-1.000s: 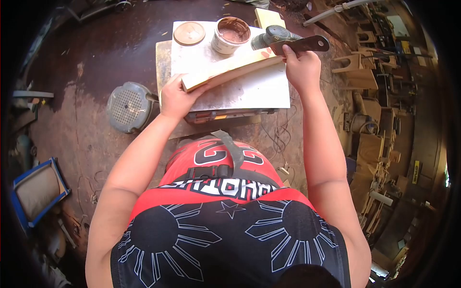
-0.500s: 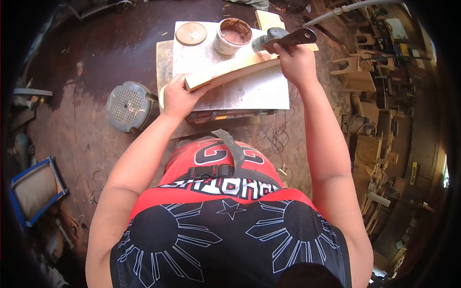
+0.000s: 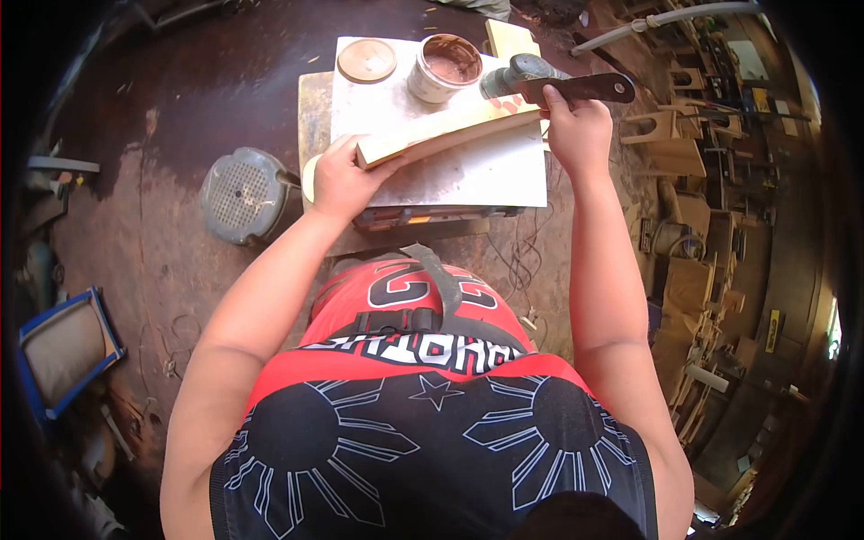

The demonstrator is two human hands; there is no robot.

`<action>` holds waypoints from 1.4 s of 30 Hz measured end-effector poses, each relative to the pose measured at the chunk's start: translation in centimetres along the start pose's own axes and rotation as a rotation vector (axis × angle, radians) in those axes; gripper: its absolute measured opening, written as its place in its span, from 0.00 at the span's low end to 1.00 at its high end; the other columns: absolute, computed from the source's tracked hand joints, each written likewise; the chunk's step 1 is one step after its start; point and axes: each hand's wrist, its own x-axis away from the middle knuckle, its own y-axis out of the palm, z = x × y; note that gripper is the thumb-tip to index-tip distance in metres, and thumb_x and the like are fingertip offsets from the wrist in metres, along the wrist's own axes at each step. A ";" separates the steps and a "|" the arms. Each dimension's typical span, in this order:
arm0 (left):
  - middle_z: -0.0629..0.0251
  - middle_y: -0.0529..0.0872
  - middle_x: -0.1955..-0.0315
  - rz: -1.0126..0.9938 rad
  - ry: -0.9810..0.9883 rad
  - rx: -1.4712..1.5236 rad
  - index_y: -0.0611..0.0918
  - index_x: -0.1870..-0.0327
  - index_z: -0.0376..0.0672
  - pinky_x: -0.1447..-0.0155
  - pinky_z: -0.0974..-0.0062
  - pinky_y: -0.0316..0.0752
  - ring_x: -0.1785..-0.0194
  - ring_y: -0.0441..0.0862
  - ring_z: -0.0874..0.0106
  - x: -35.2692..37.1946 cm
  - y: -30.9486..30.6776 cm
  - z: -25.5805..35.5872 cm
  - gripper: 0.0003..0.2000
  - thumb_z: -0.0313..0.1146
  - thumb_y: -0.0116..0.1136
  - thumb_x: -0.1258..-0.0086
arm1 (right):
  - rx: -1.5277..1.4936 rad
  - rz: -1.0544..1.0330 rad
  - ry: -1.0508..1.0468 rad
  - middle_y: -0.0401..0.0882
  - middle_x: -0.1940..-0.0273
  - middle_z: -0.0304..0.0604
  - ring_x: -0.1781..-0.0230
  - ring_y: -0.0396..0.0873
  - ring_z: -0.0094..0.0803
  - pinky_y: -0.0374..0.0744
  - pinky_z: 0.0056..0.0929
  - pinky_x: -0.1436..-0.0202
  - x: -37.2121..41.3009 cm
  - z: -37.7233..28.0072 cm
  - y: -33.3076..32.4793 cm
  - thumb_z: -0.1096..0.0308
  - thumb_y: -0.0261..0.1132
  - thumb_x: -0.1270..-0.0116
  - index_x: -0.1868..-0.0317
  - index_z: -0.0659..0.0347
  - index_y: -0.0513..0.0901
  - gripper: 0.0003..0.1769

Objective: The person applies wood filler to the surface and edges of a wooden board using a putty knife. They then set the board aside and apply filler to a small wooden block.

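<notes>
My left hand (image 3: 346, 180) is closed around the near left end of a pale wooden board (image 3: 432, 135), which lies slanted over the white sheet. In my right hand (image 3: 579, 135) is a putty knife with a dark handle (image 3: 594, 87), at the board's far right end. Its blade is hard to make out. Reddish-brown filler patches (image 3: 508, 104) show on the board close to the knife. Behind the board stands an open tub (image 3: 435, 88) of brown filler, with its round lid (image 3: 367, 59) to the left. A grey-green power tool (image 3: 529, 67) lies behind the knife.
A white sheet (image 3: 486, 180) covers most of the small worktable. A grey plastic stool (image 3: 241, 196) stands left of it. Cables (image 3: 522, 261) lie on the floor at right. Wooden parts (image 3: 675, 126) are piled along the right side, and a blue-edged frame (image 3: 72, 351) lies at left.
My right hand and the putty knife have moved to the right along the board, and the knife handle now points more to the right. My left hand keeps its grip on the board.
</notes>
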 end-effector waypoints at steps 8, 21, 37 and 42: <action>0.59 0.93 0.59 -0.001 -0.001 0.027 0.91 0.54 0.43 0.52 0.65 0.86 0.57 0.93 0.60 0.0 0.2 -0.4 0.20 0.44 0.86 0.41 | -0.203 -0.063 -0.131 0.91 0.65 0.56 0.64 0.89 0.54 0.85 0.42 0.56 3.3 -2.6 3.5 0.61 0.72 0.26 0.56 0.62 0.94 0.12; 0.61 0.93 0.60 0.009 0.010 0.000 0.91 0.55 0.44 0.52 0.63 0.86 0.57 0.92 0.58 0.1 0.4 -0.5 0.21 0.46 0.86 0.43 | 0.037 -0.284 -0.172 0.86 0.71 0.62 0.64 0.87 0.61 0.84 0.51 0.54 3.3 -7.7 4.2 0.59 0.70 0.27 0.66 0.69 0.91 0.18; 0.59 0.92 0.59 -0.005 -0.040 0.009 0.91 0.53 0.44 0.50 0.62 0.86 0.54 0.92 0.56 0.1 0.4 -0.6 0.22 0.48 0.85 0.42 | 0.021 -0.259 -0.122 0.87 0.71 0.57 0.65 0.87 0.57 0.82 0.49 0.57 4.3 -6.7 3.9 0.58 0.68 0.24 0.67 0.66 0.91 0.19; 0.59 0.92 0.58 -0.007 -0.035 -0.002 0.91 0.53 0.43 0.50 0.62 0.86 0.54 0.92 0.56 0.1 0.3 -0.6 0.23 0.48 0.85 0.42 | 0.067 -0.065 -0.179 0.88 0.71 0.57 0.66 0.88 0.55 0.83 0.46 0.57 2.9 -5.6 2.2 0.58 0.69 0.25 0.67 0.65 0.92 0.18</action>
